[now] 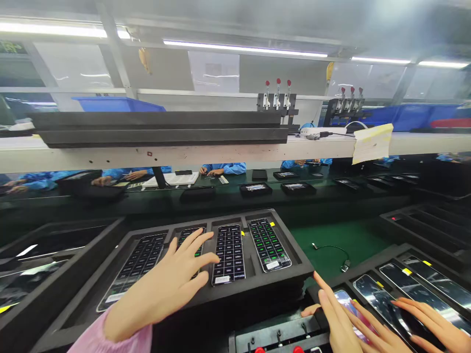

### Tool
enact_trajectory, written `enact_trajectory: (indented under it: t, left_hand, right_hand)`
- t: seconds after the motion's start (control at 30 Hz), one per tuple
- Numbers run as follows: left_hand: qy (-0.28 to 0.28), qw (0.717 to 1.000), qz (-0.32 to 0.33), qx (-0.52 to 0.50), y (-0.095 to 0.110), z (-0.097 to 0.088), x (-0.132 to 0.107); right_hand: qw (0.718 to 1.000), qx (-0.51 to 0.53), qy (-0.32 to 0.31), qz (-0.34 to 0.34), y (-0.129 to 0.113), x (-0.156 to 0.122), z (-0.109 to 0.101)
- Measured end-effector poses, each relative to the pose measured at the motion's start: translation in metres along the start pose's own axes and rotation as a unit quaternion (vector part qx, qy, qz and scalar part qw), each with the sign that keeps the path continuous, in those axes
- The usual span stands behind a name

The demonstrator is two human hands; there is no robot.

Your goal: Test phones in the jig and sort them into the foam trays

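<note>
Landmark for all positions: the four-slot black foam tray. It holds four smartphones, screens up, each lit with a grid of small labelled buttons. The first phone lies in its leftmost slot; the second phone is largely hidden by the hand; the third phone and the fourth phone, in the rightmost slot, each carry a white label at the near end.

Left hand, in a pink sleeve: palm down over the tray's left half, fingers spread wide, nothing grasped. A fingertip overlaps the third phone's left edge; contact cannot be determined.

Right hand: just beyond the tray's near right corner, index finger extended towards it. Fingers overlap there, so whether it holds anything cannot be determined. A clamp fixture with red knobs stands in front of the tray.

Right of the tray: a second foam tray of smartphones with yellow tabs, a co-worker's hand over it, and a short cable on the green mat. Beyond the tray, across the bench, co-workers in blue sleeves sit at work.
</note>
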State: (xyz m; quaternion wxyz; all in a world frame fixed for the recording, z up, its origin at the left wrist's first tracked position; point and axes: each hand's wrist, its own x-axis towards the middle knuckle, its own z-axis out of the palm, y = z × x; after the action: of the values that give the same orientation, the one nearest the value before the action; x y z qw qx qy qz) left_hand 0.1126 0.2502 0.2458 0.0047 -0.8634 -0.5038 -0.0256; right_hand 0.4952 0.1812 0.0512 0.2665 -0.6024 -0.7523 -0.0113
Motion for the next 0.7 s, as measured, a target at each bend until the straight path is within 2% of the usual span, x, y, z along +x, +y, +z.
enact_trajectory:
  t: [0.07,0.13,0.2,0.27,0.33,0.4,0.43,0.47,0.5,0.53,0.6,0.7]
  left_hand:
    - [-0.037,0.999,-0.032,-0.017,-0.005,0.005,-0.022]
    - [-0.046,0.998,-0.038,-0.025,-0.005,0.016,-0.035]
    - [-0.041,0.998,-0.033,-0.028,-0.002,0.026,-0.039]
    - [-0.034,0.999,-0.029,-0.027,0.002,0.032,-0.039]
    - [-0.025,0.999,-0.030,-0.020,0.004,0.034,-0.038]
    - [-0.016,0.999,-0.032,-0.015,0.006,0.034,-0.038]
    - [-0.015,0.999,-0.033,-0.014,0.006,0.034,-0.038]
    - [-0.015,0.999,-0.033,-0.013,0.007,0.035,-0.037]
    - [-0.016,0.999,-0.033,-0.011,0.007,0.035,-0.037]
    - [-0.018,0.999,-0.032,-0.008,0.006,0.037,-0.036]
    - [-0.018,0.999,-0.031,0.000,0.005,0.041,-0.033]
    - [-0.003,1.000,-0.028,0.012,0.003,0.047,-0.029]
  right_hand:
    - [0.997,0.054,-0.029,0.037,-0.021,0.014,0.009]
    - [0.991,0.109,-0.041,0.071,-0.043,0.028,0.013]
    - [0.981,0.159,-0.038,0.105,-0.060,0.035,0.012]
    - [0.985,0.148,-0.023,0.088,-0.062,0.034,0.010]
    - [0.996,0.084,-0.008,0.019,-0.045,0.023,0.007]
    - [0.997,0.012,-0.009,-0.072,-0.012,0.008,-0.001]
    - [0.995,-0.006,-0.016,-0.101,0.007,0.000,-0.007]
    - [0.983,-0.037,-0.043,-0.173,0.023,-0.007,-0.013]
    - [0.972,-0.055,-0.071,-0.217,0.036,-0.012,-0.019]
    - [0.965,-0.065,-0.089,-0.238,0.045,-0.015,-0.024]
    - [0.965,-0.064,-0.110,-0.228,0.047,-0.016,-0.033]
    - [0.980,-0.040,-0.099,-0.168,0.031,-0.010,-0.048]
